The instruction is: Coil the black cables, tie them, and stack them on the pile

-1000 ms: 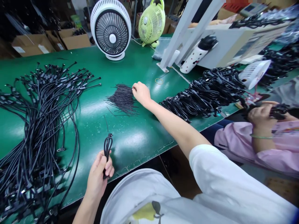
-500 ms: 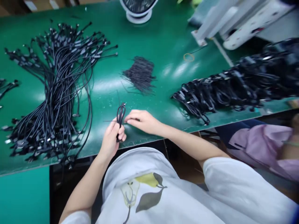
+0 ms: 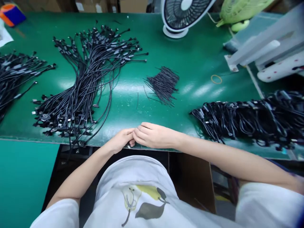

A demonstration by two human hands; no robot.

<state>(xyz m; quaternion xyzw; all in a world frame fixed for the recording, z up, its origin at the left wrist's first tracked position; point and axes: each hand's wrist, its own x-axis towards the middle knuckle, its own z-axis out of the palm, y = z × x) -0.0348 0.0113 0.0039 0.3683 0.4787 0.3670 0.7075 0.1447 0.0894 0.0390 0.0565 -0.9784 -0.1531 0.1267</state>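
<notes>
My left fingers point(image 3: 125, 136) curl around a black cable point(image 3: 129, 146), only its tip showing. My right fingers point(image 3: 142, 134), pressed together, meet them at the surface's point(image 3: 190, 63) edge.

left hand point(image 3: 121, 141) and right hand point(image 3: 153, 136) met fingertip to fingertip at near edge of green table point(image 3: 194, 57). left fingers curled over black cable point(image 3: 129, 146), only small tip showing beneath; right fingers lay straight, grip unclear. loose cable pile point(image 3: 90, 72) lay left of hands, twist-tie heap point(image 3: 163, 84) beyond them, coiled cable bundles point(image 3: 256, 118) to right. white fan point(image 3: 182, 15) stood at far edge.
</notes>
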